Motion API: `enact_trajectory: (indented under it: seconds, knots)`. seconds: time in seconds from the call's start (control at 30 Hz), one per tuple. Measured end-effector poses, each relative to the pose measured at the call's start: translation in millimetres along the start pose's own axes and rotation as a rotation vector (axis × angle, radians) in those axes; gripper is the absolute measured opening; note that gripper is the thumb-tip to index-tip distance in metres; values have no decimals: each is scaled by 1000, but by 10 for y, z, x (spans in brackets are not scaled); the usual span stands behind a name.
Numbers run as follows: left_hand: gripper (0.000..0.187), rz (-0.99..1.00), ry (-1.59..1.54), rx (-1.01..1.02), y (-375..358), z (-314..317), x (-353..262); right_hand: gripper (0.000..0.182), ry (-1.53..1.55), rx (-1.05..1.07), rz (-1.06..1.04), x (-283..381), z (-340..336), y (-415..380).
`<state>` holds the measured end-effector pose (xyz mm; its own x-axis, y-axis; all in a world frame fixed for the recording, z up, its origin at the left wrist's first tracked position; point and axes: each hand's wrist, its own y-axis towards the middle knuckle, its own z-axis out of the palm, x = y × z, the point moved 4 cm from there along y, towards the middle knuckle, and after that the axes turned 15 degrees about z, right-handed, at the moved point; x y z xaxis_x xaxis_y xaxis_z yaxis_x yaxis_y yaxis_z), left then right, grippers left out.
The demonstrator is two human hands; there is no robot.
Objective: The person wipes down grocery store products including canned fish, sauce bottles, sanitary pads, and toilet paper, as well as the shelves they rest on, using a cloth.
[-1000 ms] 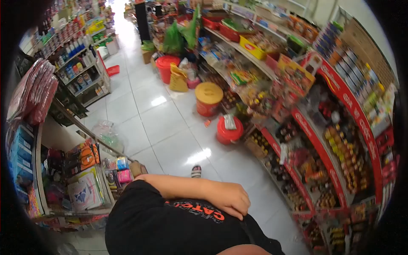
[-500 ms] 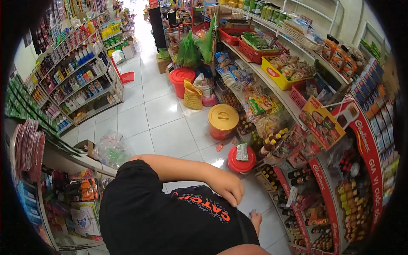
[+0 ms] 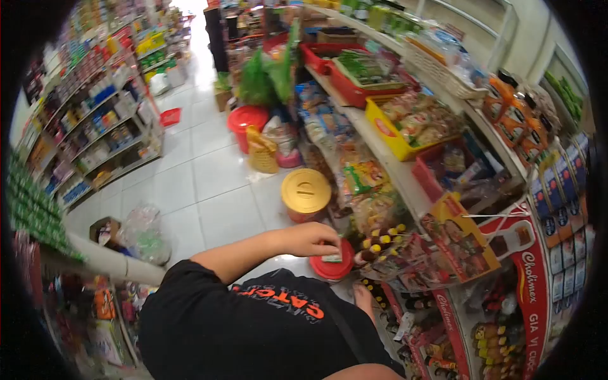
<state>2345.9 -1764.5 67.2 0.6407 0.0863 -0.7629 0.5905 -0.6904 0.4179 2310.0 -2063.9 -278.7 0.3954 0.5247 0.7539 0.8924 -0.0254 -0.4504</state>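
Note:
My left hand (image 3: pixel 313 240) reaches over the round red lid (image 3: pixel 332 268) of a low tub on the floor. Its fingers curl down around a small white-and-green packet (image 3: pixel 331 258), which lies on that lid and partly shows beneath them. Past the hem of the black shirt (image 3: pixel 266 323), a bit of my right hand (image 3: pixel 363 297) shows beside the bottle rack; its fingers are unclear. Just beyond the red lid stands a bucket with a yellow lid (image 3: pixel 306 191).
Shelves on the right hold a yellow tray (image 3: pixel 398 142), red baskets and hanging snack bags. Sauce bottles (image 3: pixel 386 237) crowd close to the red tub. Further along the tiled floor (image 3: pixel 221 215) are a red bucket (image 3: pixel 247 118), a yellow bag (image 3: pixel 261 151) and, leftward, a clear plastic bag (image 3: pixel 145 234).
My left hand has moved from in front of the shirt, forward onto the packet on the red lid. The view has shifted, bringing the shelves closer.

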Motion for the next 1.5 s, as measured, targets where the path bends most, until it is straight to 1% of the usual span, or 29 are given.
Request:
enact_trajectory:
  seconds: [0.03,0.07,0.1,0.13,0.17,0.23,0.27,0.3,0.37,0.43,0.47,0.5,0.57,0.63,0.67,0.7,0.73,0.77,0.9,0.97,1.03,1.13,1.23,1.3,1.33,1.4,1.43,1.47,1.5]
  knots:
    - [14,-17,33,-21,117,-69,88,24,-78,0,-76,612,-143,167]
    - [14,3,54,-35,234,-108,184,23,154,22,-243,1275,-256,230]
    - [14,16,75,-47,316,-145,270,19,97,8,-324,1530,-303,514]
    - [13,22,96,-63,378,-175,348,20,79,-62,-487,2242,-491,384]
    - [13,26,80,-70,444,-180,408,29,32,42,-496,2689,-644,389]
    - [13,37,70,-93,556,-234,488,32,164,-163,-697,3669,-974,103]
    - [13,58,65,-103,588,-275,514,35,236,-159,-726,3963,-1142,42]
    - [17,13,16,-119,583,-316,569,38,306,-155,-754,4219,-1300,-23]
    - [19,-60,-82,-106,510,-416,770,47,228,-492,-1058,4744,-1711,-346]
    - [20,-187,-97,-71,411,-552,1051,51,352,-683,-1155,5090,-1990,-563]
    - [20,-261,-91,-68,315,-668,1170,52,181,-948,-1119,5198,-2158,-609]
    - [16,-277,-68,-88,286,-771,1221,57,187,-1016,-1118,5324,-2288,-626]
    - [17,-128,-47,-67,296,-1032,1260,68,200,-1156,-1106,5565,-2549,-672]
    - [17,-22,17,-59,296,-1293,1349,59,-188,-1534,-801,5736,-2935,-592]
    - [17,1,43,-61,285,-1408,1429,58,-375,-1702,-638,5823,-3129,-546]
    - [17,30,63,-56,286,-1505,1500,59,-420,-1588,-628,5708,-3619,-271]
    - [18,51,51,-28,321,-1625,1503,57,-470,-1526,-566,5766,-3794,-179]
    - [18,45,68,-30,322,-1707,1543,54,-484,-1573,-317,5797,-4024,-77]
    - [18,51,53,7,354,-1866,1614,40,-559,-1328,-363,5989,-4135,145]
    - [18,66,42,35,348,-1842,1682,38,-593,-1300,-398,5980,-4202,225]
    - [17,89,45,20,332,-1845,1678,36,-626,-1360,-454,5955,-4250,242]
    - [18,66,35,-11,259,-1726,1714,36,-548,-1286,-561,5922,-4167,175]
    - [18,-5,-32,-30,235,-1621,1642,38,-484,-1161,-748,5867,-4110,100]
    - [19,-90,-87,-16,224,-1559,1497,41,-440,-1213,-731,5742,-4202,61]
    - [18,-94,-94,-25,230,-1547,1424,42,-417,-1237,-720,5692,-4235,47]
    - [18,42,-4,-72,196,-1441,1549,41,-424,-1292,-777,5664,-4139,-113]
    - [18,113,43,-94,262,-1489,1376,40,-426,-1322,-805,5680,-4043,-245]
    - [19,-170,-99,-19,246,-1516,1286,40,-430,-1354,-833,5673,-4021,-338]
    - [19,-126,-70,-46,240,-1491,1309,38,-380,-1334,-839,5612,-4081,-381]
